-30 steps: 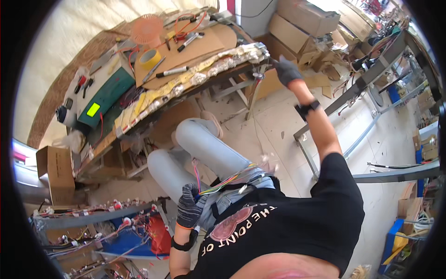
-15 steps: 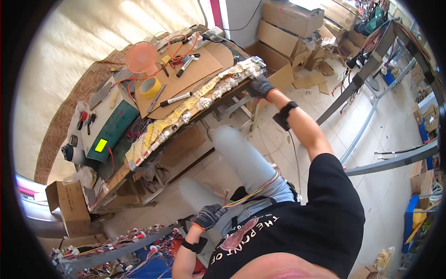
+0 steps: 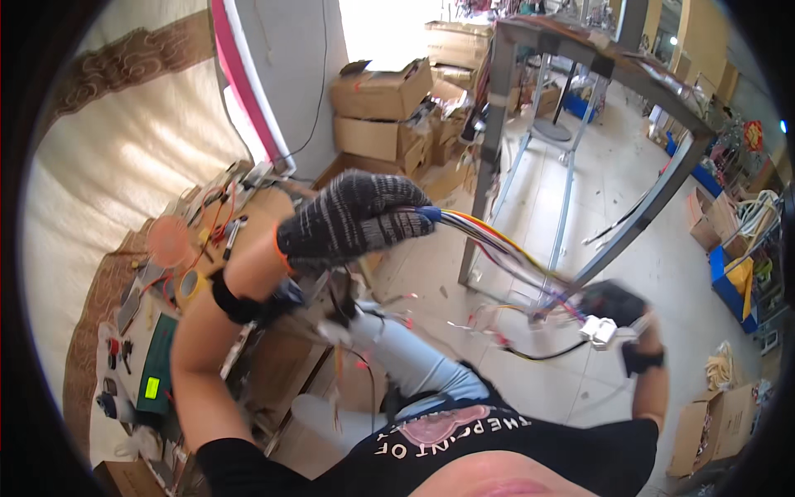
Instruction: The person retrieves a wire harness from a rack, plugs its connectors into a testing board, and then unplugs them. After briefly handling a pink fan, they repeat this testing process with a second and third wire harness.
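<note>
My left hand (image 3: 356, 215), in a grey-black knit glove with an orange cuff, is raised in the middle, its fingers wrapped round a wiring harness (image 3: 505, 240). Blue tape (image 3: 428, 214) binds the wires just beside that fist. The yellow, red, white and dark strands run right and slightly down to my right hand (image 3: 617, 302), also gloved and blurred, which looks closed on them. White plastic connectors (image 3: 598, 331) hang at its near side. Loose branches with small red and white ends dangle below, above my lap; some are smeared by motion.
On the left stands a workbench with a green box instrument (image 3: 157, 364), a pink fan (image 3: 168, 240) and a yellow tape roll (image 3: 191, 284). A grey metal frame (image 3: 497, 124) rises ahead. Cardboard boxes (image 3: 381, 91) are stacked behind; another carton (image 3: 712, 431) sits at right.
My view has turned right, away from the bench. The left hand has risen from my lap, carrying the wiring harness. My right hand has left the bench's far end and moved out right.
</note>
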Available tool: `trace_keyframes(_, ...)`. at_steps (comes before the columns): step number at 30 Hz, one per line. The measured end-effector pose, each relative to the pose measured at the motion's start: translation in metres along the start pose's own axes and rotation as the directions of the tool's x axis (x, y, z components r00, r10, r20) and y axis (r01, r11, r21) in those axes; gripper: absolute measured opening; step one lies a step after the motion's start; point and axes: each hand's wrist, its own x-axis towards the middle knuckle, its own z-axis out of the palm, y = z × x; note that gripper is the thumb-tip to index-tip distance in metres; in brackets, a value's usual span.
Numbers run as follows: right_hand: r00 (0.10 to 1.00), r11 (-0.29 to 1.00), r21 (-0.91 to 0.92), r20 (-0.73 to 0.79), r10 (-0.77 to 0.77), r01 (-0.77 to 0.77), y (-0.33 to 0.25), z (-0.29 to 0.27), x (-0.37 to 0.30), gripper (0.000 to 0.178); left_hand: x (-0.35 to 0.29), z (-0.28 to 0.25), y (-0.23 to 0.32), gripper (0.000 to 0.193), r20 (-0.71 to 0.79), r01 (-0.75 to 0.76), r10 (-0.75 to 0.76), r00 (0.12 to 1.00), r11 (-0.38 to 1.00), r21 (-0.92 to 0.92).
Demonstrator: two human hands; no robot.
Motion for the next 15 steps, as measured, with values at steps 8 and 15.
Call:
trace_keyframes(8,0.083,-0.073,-0.902,0.041,-0.996,-0.425,-0.143,-0.279,0.033,0.043,0.272,-0.107,-0.139,0.026,0.034,-0.211,0.527,0.849,0.281,0.936)
trace_keyframes(15,0.391,0.042,-0.899,0.147,-0.909,0.435,-0.217,-0.13,0.348,0.039,0.333,-0.005,-0.244,0.037,-0.443,0.389,-0.114,0.889,0.697,0.602)
